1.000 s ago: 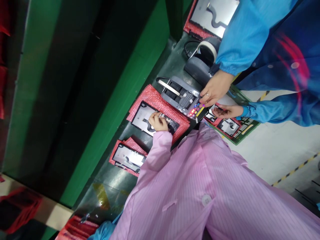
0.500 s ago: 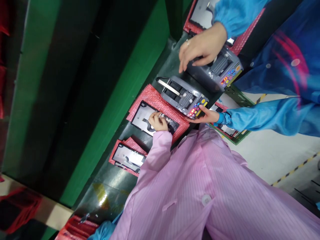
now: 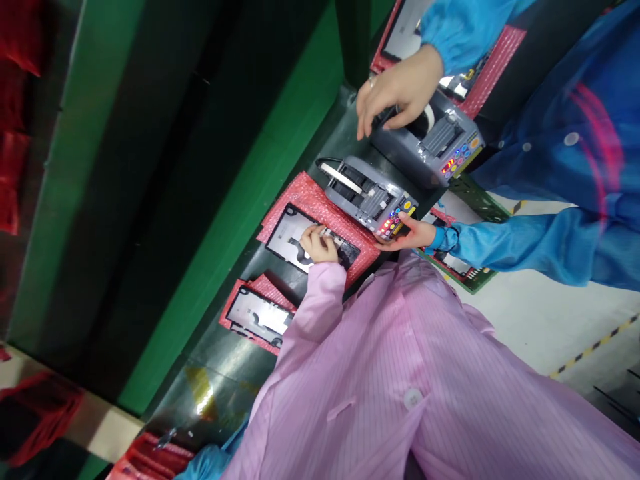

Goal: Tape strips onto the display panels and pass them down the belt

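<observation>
My left hand (image 3: 320,245), in a pink sleeve, rests over an open-backed device panel (image 3: 284,235) with a black frame, a silver plate and a dark ribbon. Its fingers are curled and pressed together at the panel's middle; whatever they pinch is hidden. Red bubble wrap (image 3: 306,190) lies beneath the panel. Close beside it stands a grey tape dispenser (image 3: 367,193) with coloured buttons and a white tape roll. A second similar panel (image 3: 253,312) lies on red wrap nearer my sleeve. My right hand is out of view.
A co-worker in blue has one hand (image 3: 403,90) over a second dispenser (image 3: 445,150) and the other hand (image 3: 413,235) at the nearer dispenser's buttons. A green crate (image 3: 475,285) sits right. Red wrap pieces (image 3: 150,457) lie bottom left, by another blue sleeve (image 3: 205,463).
The view has shifted slightly. The co-worker's upper hand has moved a little left, showing more of the white roll on the far dispenser. My left hand stays on the panel.
</observation>
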### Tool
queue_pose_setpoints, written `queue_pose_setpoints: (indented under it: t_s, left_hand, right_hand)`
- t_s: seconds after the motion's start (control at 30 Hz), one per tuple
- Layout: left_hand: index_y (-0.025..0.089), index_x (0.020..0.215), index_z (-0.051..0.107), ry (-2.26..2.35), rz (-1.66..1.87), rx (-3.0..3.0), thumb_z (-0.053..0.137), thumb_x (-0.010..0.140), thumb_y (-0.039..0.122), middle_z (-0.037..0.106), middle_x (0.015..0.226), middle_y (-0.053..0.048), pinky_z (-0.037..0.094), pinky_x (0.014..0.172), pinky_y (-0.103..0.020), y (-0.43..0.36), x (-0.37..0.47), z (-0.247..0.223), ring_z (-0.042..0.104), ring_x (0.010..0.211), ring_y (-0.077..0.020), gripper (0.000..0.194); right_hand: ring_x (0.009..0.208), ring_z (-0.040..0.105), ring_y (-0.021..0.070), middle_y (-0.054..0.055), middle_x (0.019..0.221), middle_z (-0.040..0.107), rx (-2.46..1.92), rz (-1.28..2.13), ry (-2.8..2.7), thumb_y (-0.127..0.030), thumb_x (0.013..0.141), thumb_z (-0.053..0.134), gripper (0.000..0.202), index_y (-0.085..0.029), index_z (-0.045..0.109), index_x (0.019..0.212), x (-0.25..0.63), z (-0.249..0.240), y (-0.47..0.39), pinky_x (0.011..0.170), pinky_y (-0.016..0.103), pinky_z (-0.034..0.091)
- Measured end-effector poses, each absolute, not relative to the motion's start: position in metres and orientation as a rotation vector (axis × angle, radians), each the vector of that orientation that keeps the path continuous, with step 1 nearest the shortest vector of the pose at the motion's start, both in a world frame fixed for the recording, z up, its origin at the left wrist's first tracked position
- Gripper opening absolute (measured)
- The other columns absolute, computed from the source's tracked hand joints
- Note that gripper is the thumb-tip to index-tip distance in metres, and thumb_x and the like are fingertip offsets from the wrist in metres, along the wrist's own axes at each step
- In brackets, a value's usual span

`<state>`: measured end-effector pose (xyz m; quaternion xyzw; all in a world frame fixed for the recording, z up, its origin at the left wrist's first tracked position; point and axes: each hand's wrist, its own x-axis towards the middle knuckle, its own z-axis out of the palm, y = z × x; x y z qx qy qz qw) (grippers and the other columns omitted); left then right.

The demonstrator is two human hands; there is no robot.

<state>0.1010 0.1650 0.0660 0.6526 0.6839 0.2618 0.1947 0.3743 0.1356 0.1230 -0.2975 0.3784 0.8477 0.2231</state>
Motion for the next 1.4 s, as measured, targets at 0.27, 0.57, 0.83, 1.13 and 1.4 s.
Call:
queue_pose_setpoints:
  t_s: [0.27, 0.57, 0.83, 1.13, 1.4]
  left_hand:
    - [0.017, 0.101, 0.066, 1.881, 0.774, 1.883, 0.05, 0.084, 0.016, 0.058, 0.111, -0.014, 0.041, 0.107, -0.043, 0.165, 0.095, 0.055, 0.054, 0.115, -0.0269, 0.024]
    - [0.017, 0.104, 0.067, 1.864, 0.759, 1.901, 0.051, 0.084, 0.015, 0.057, 0.114, -0.014, 0.04, 0.107, -0.043, 0.166, 0.09, 0.05, 0.055, 0.115, -0.0267, 0.025]
    - [0.019, 0.102, 0.068, 1.919, 0.719, 1.907, 0.05, 0.083, 0.014, 0.059, 0.112, -0.012, 0.042, 0.107, -0.041, 0.168, 0.094, 0.059, 0.055, 0.114, -0.0258, 0.026]
    - [0.019, 0.101, 0.067, 1.907, 0.723, 1.908, 0.05, 0.082, 0.014, 0.061, 0.112, -0.012, 0.042, 0.107, -0.042, 0.17, 0.096, 0.058, 0.056, 0.116, -0.0257, 0.026]
    - [0.018, 0.104, 0.067, 1.849, 0.729, 1.887, 0.05, 0.083, 0.014, 0.06, 0.114, -0.014, 0.04, 0.109, -0.043, 0.169, 0.095, 0.059, 0.055, 0.117, -0.0267, 0.027]
  right_hand:
    - [0.101, 0.071, 0.0095, 0.011, 0.101, 0.067, -0.531, 2.438, 0.697, -0.027, 0.076, 0.079, 0.053, 0.003, 0.05, 0.108, 0.373, 0.104, 0.125, 0.087, 0.022, 0.052]
    - [0.111, 0.068, 0.0127, 0.01, 0.109, 0.063, -0.639, 2.428, 0.794, -0.028, 0.076, 0.075, 0.057, -0.001, 0.043, 0.116, 0.376, 0.102, 0.13, 0.098, 0.037, 0.049]
    - [0.116, 0.065, 0.0092, 0.012, 0.115, 0.062, -0.698, 2.422, 0.731, -0.027, 0.081, 0.069, 0.046, -0.006, 0.045, 0.115, 0.374, 0.103, 0.13, 0.098, 0.024, 0.047]
    - [0.115, 0.066, 0.0055, 0.014, 0.115, 0.066, -0.675, 2.447, 0.624, -0.035, 0.079, 0.072, 0.05, -0.002, 0.051, 0.111, 0.376, 0.105, 0.13, 0.099, 0.02, 0.045]
    - [0.146, 0.038, 0.0039, 0.015, 0.129, 0.068, -0.481, 2.469, 0.541, -0.046, 0.087, 0.053, 0.047, -0.005, 0.058, 0.111, 0.379, 0.105, 0.129, 0.12, 0.046, 0.017]
